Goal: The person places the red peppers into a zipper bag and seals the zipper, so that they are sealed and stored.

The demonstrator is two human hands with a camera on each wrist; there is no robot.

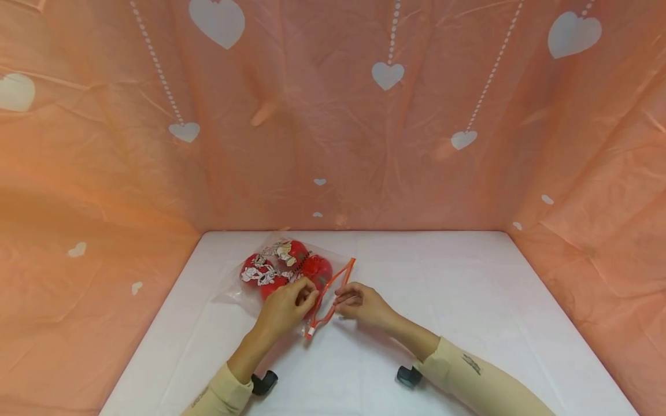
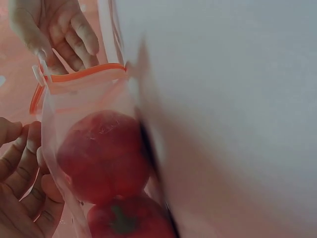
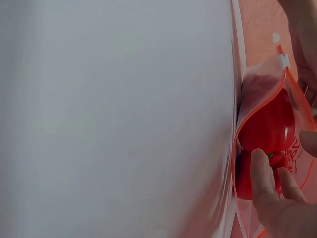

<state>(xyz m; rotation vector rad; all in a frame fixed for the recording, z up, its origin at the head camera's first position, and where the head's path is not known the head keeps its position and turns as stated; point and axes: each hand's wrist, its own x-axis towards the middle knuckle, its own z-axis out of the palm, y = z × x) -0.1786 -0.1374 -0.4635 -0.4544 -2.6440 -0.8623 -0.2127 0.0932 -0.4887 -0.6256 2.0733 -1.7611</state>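
Observation:
A clear slider zip bag (image 1: 340,276) with an orange zip lies on the table, its mouth gaping toward the right. Several red bell peppers (image 2: 104,153) are inside, seen through printed film. My left hand (image 1: 288,303) pinches the upper lip of the bag near the zip, thumb and forefinger together. At the mouth is my right hand (image 1: 364,303), its fingers loosely bent and spread. In the right wrist view its fingertips (image 3: 260,161) overlap the opening, in front of the peppers. The white slider (image 3: 284,60) sits at the near end of the zip.
A white cloth covers the table (image 1: 442,277). Orange sheeting (image 1: 333,144) with white hearts hangs behind and at both sides. Dark wrist devices (image 1: 409,377) show below both sleeves.

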